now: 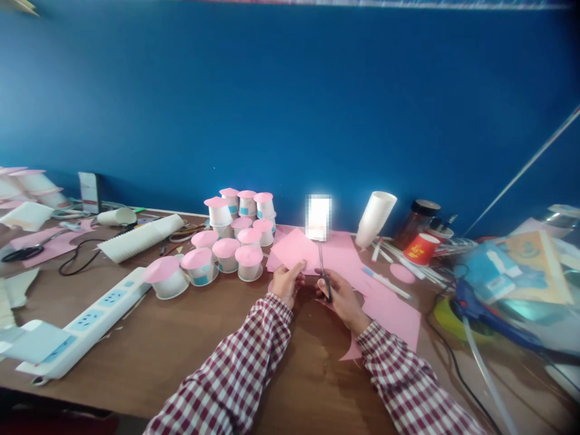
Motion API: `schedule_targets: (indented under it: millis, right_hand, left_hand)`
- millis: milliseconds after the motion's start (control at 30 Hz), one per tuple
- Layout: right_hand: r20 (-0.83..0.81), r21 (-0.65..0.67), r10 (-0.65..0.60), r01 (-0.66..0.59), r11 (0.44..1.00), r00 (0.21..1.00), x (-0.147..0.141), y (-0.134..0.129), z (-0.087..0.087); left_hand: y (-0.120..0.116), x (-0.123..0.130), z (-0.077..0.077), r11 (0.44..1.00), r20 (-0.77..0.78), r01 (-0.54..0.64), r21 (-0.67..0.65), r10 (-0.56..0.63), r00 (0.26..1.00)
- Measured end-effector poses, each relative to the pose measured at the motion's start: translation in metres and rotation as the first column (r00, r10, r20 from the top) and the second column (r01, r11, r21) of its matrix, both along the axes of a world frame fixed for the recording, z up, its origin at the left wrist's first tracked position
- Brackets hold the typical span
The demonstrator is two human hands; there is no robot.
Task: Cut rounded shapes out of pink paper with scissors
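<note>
My left hand point(287, 284) is closed on a piece of pink paper point(290, 251) near the middle of the table, thumb on top. To its right, my right hand point(342, 296) grips the dark handles of a pair of scissors point(321, 260), whose blades point away from me over the pink sheets. More pink paper point(399, 317) lies beside and beyond my right wrist. Left of my hands stand several white paper cups, such as the nearest one point(171, 285), each topped with a pink disc point(162, 269).
A power strip point(102, 308) and a stack of white cups point(142, 237) lie at left. Another cup stack point(376, 217) leans behind at right, near a red cup point(421, 249), a marker point(387, 284), a dark-lidded jar point(419, 220) and a blue glue gun point(493, 323).
</note>
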State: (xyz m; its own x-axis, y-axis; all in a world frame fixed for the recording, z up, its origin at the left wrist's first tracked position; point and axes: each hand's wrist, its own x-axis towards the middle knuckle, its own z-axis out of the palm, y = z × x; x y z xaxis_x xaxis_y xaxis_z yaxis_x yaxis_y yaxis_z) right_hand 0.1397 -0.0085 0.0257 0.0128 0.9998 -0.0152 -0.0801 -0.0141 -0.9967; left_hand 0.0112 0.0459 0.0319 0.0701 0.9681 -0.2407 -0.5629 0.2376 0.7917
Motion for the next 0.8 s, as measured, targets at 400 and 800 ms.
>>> schedule_targets:
  millis: [400, 800]
  right_hand:
    - [0.005, 0.026, 0.005, -0.005, 1.000, 1.000, -0.0001, 0.0001, -0.0008]
    - [0.003, 0.005, -0.023, 0.023, 1.000, 1.000, -0.0021, -0.0003, 0.0009]
  left_hand:
    - [-0.0041, 0.0027, 0.0038, 1.000, -0.056, -0.021, -0.010, 0.021, 0.998]
    - [-0.0084, 0.0035, 0.0042, 1.000, -0.046, -0.007, 0.002, 0.007, 0.999]
